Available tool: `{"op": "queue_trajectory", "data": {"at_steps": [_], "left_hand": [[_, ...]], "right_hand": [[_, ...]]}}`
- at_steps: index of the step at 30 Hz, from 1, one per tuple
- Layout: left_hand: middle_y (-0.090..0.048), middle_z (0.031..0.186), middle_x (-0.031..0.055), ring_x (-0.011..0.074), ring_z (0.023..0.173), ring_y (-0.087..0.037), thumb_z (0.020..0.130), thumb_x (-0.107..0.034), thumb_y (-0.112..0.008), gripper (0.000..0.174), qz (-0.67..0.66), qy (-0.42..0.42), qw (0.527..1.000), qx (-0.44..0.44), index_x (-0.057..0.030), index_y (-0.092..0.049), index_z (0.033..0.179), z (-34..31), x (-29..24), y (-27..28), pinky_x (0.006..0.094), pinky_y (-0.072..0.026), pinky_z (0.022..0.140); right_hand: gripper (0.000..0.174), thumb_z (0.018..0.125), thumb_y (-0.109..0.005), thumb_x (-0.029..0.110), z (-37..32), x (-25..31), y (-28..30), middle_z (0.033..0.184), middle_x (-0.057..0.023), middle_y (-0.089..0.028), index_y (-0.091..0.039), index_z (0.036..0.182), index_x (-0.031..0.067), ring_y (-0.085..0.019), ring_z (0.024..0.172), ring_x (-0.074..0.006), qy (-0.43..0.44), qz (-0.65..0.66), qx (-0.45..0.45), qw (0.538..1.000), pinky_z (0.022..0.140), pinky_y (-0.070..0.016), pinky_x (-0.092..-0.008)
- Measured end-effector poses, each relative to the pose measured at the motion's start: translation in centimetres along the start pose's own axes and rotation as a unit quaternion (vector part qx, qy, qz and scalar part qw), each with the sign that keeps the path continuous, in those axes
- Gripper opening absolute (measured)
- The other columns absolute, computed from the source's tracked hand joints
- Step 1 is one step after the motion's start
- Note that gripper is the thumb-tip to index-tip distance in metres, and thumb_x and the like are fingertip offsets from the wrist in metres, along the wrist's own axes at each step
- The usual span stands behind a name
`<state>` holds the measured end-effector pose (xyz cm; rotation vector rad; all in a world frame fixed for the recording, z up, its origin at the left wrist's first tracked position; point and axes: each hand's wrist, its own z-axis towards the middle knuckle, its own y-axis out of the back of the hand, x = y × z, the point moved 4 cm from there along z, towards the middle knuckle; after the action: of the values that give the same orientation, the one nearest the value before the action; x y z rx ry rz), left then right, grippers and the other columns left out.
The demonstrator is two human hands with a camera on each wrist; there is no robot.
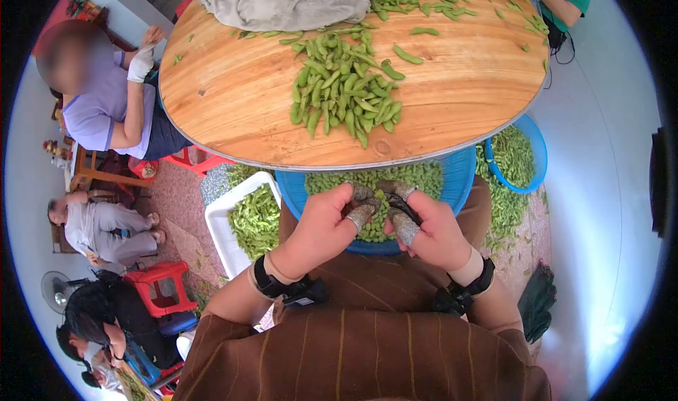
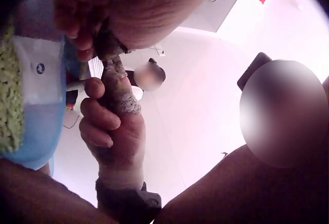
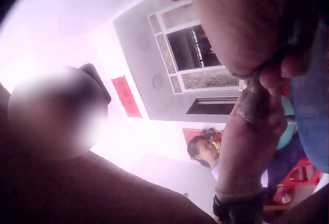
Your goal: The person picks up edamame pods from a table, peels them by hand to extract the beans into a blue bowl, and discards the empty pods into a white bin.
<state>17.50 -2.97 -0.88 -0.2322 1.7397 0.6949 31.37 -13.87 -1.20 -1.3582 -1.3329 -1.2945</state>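
Over a blue basin (image 1: 463, 182) of shelled green beans (image 1: 339, 182), both hands meet fingertip to fingertip. The left hand (image 1: 326, 221) pinches a green pod (image 1: 381, 197) between thumb and forefinger, both wrapped in worn grey tape. On the pod's other side the right hand (image 1: 432, 224) pinches too, its thumb and forefinger taped alike. Fingers hide most of the pod. In the left wrist view the right hand (image 2: 115, 131) shows its other fingers curled; in the right wrist view the left hand (image 3: 249, 141) is dim, its grip partly hidden.
A round wooden table (image 1: 233, 97) stands ahead, with a pile of pods (image 1: 342, 90) and a grey cloth (image 1: 282, 5). To the left is a white crate (image 1: 219, 224) of pods, to the right a blue basket (image 1: 540, 154). A person in lilac (image 1: 99, 111) sits at left; red stools stand behind.
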Motion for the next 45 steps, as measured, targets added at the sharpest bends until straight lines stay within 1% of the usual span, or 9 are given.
{"op": "queue_trajectory", "data": {"at_steps": [9,12,15,17,20,27,29,34,45], "left_hand": [[-0.060,0.073,0.0143,0.0206,0.066,-0.060,0.079,-0.001,-0.059,0.008,0.097,-0.112,0.987,-0.059,0.0011,-0.057,0.087,0.2,-1.7,-0.2,0.0306,-0.0474,0.058],[-0.061,0.074,0.0093,0.0152,0.064,-0.059,0.081,-0.006,-0.062,0.011,-0.505,0.183,0.836,0.113,0.0008,-0.057,0.088,0.4,-0.4,-1.3,0.0278,-0.0468,0.057],[-0.062,0.076,0.0056,0.0090,0.061,-0.054,0.084,-0.013,-0.065,0.018,-0.399,0.168,0.893,0.125,0.0008,-0.056,0.090,0.7,0.4,-1.3,0.0250,-0.0451,0.055],[-0.060,0.074,0.0082,0.0161,0.059,-0.054,0.078,-0.009,-0.066,0.018,0.076,-0.016,0.995,0.058,0.0002,-0.055,0.088,1.0,-0.4,-0.6,0.0299,-0.0454,0.054],[-0.059,0.074,0.0136,0.0306,0.064,-0.058,0.068,-0.012,-0.072,0.025,0.358,-0.193,0.914,0.004,-0.0022,-0.055,0.083,0.9,-0.5,-0.8,0.0375,-0.0477,0.058],[-0.053,0.070,0.0154,0.0330,0.063,-0.055,0.069,-0.002,-0.062,0.015,0.351,-0.248,0.899,-0.089,-0.0019,-0.053,0.081,0.5,-1.7,-1.5,0.0419,-0.0458,0.058],[-0.056,0.068,0.0121,0.0258,0.057,-0.054,0.082,-0.006,-0.057,0.005,0.053,-0.050,0.997,0.006,-0.0013,-0.055,0.083,1.0,0.3,-1.5,0.0354,-0.0448,0.055],[-0.058,0.070,0.0047,0.0172,0.057,-0.054,0.090,-0.007,-0.049,0.009,-0.222,0.140,0.957,0.124,-0.0020,-0.056,0.085,0.9,1.0,-1.3,0.0277,-0.0440,0.055],[-0.058,0.074,0.0055,0.0140,0.068,-0.056,0.075,0.009,-0.041,0.022,0.019,0.023,0.996,0.083,0.0010,-0.057,0.087,0.5,1.4,-1.4,0.0275,-0.0464,0.062]], "right_hand": [[0.035,0.092,-0.049,0.008,0.2,0.3,0.3,0.072,0.0004,-0.055,-0.050,0.126,0.0068,-0.040,0.046,-0.0038,-0.130,0.286,0.064,0.947,0.040,-0.0333,-0.0186],[0.032,0.092,-0.049,0.010,-0.4,0.5,0.3,0.072,0.0009,-0.052,-0.050,0.124,0.0070,-0.038,0.047,-0.0037,-0.175,0.421,0.102,0.884,0.039,-0.0316,-0.0185],[0.032,0.092,-0.049,0.011,-0.1,0.0,0.6,0.075,0.0005,-0.054,-0.049,0.124,0.0072,-0.040,0.049,-0.0035,-0.176,0.371,0.078,0.908,0.040,-0.0331,-0.0181],[0.032,0.093,-0.049,0.011,0.1,-0.8,0.2,0.076,0.0003,-0.054,-0.048,0.124,0.0070,-0.042,0.050,-0.0037,-0.168,0.319,0.070,0.930,0.041,-0.0340,-0.0179],[0.031,0.093,-0.048,0.011,0.2,-1.1,0.0,0.076,0.0001,-0.055,-0.048,0.123,0.0064,-0.044,0.051,-0.0041,-0.140,0.251,0.057,0.956,0.042,-0.0360,-0.0179],[0.026,0.093,-0.049,0.014,0.5,-1.0,0.3,0.073,0.0000,-0.054,-0.052,0.118,0.0056,-0.044,0.050,-0.0047,-0.108,0.182,0.024,0.977,0.040,-0.0365,-0.0189],[0.025,0.093,-0.049,0.014,0.3,-0.9,0.4,0.072,0.0002,-0.054,-0.052,0.117,0.0057,-0.044,0.049,-0.0046,-0.101,0.212,0.038,0.971,0.040,-0.0359,-0.0189],[0.020,0.093,-0.049,0.014,-0.3,-0.6,0.7,0.070,0.0003,-0.053,-0.053,0.111,0.0064,-0.042,0.048,-0.0043,-0.146,0.385,0.082,0.908,0.040,-0.0348,-0.0186],[0.021,0.066,-0.063,0.005,1.6,-1.9,1.1,0.079,-0.0200,-0.057,-0.053,0.084,-0.0007,-0.057,0.079,-0.0398,0.100,-0.322,-0.107,0.935,0.064,-0.0477,-0.0433]]}}
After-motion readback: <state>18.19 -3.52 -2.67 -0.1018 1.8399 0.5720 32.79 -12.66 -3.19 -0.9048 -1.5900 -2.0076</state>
